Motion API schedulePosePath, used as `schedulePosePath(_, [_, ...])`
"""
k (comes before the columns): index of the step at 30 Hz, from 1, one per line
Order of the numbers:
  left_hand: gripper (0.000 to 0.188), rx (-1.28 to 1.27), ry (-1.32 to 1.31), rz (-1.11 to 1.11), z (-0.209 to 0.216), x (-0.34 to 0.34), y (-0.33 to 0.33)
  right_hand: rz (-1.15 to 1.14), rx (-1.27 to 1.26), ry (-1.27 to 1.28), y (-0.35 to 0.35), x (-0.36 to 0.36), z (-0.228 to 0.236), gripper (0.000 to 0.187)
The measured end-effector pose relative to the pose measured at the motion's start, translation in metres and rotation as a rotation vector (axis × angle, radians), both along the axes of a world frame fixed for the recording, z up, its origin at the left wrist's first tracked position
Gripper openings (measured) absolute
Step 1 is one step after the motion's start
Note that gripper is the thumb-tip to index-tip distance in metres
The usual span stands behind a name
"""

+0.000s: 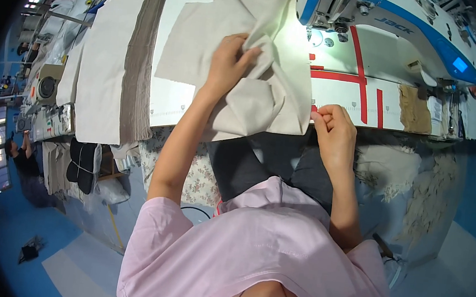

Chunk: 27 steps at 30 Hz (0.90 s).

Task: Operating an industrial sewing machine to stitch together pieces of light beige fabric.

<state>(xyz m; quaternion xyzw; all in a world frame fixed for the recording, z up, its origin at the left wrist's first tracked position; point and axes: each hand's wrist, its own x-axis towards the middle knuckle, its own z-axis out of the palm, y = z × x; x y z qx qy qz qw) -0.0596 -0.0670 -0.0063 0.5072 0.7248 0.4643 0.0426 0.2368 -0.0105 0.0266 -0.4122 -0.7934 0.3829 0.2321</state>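
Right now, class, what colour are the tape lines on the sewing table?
Red tape lines, clearest in the head view.

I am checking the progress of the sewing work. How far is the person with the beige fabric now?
Looks done: a stack of cut fabric pieces lies flat on the table's left part. In hand: the left hand grips the folded beige fabric piece, and the right hand pinches at its lower corner. Left: the piece is not yet under the needle of the sewing machine.

Beige crumpled woven cloth (pixel 257 75); white tabletop (pixel 336 98) striped with red tape; white-and-blue sewing machine (pixel 391 19); pale pink short-sleeved shirt (pixel 261 255); floral-patterned seat cushion (pixel 200 179); blue floor (pixel 20 230).
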Motion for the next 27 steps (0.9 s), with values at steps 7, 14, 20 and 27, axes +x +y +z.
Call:
schedulePosePath(7, [0.025,-0.053,0.095,0.201,-0.002,-0.01,-0.037,0.419,0.473,0.014,-0.018,-0.057,0.0,0.046])
schedulePosePath(14, [0.027,-0.084,0.196,0.293,-0.007,-0.016,-0.041,0.33,0.596,-0.093,-0.017,-0.046,0.016,0.046])
schedulePosePath(20, [0.036,-0.252,0.309,0.211,0.017,0.003,-0.039,0.467,0.508,-0.085,0.006,-0.06,0.001,0.046])
schedulePosePath(27, [0.035,-0.304,0.14,0.293,0.013,-0.015,-0.05,0.618,0.668,-0.086,-0.029,-0.032,0.035,0.016])
